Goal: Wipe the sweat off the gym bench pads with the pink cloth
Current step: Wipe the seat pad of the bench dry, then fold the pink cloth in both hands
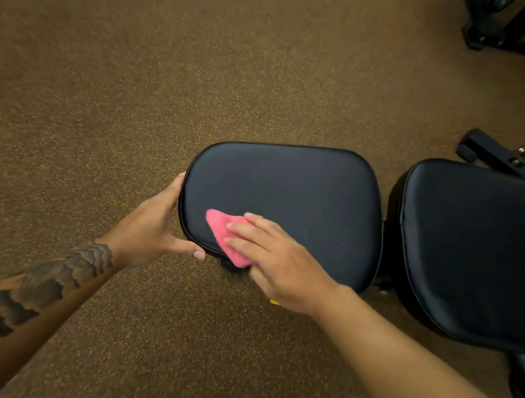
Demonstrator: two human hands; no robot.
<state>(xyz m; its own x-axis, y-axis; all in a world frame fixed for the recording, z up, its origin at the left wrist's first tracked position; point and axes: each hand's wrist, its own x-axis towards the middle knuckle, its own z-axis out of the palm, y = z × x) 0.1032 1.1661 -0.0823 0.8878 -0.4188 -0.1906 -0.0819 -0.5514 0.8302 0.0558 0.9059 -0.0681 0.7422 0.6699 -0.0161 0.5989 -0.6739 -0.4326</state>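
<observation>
Currently my right hand (274, 263), fingers flat, grip apart, presses the small crumpled pink cloth (220, 226) on the near-left corner of the black vinyl seat pad (291, 186); left hand (153, 222) clamps that pad's edge. Risk: cloth slips off the rim, or bunching leaves streaks.

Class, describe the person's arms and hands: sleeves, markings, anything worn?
Both forearms are bare, no sleeves. The left forearm carries a dark shaded tattoo of cloud-like shapes, ending near the wrist. The right forearm is unmarked. No rings, watch or gloves show on left hand or right hand.
</observation>
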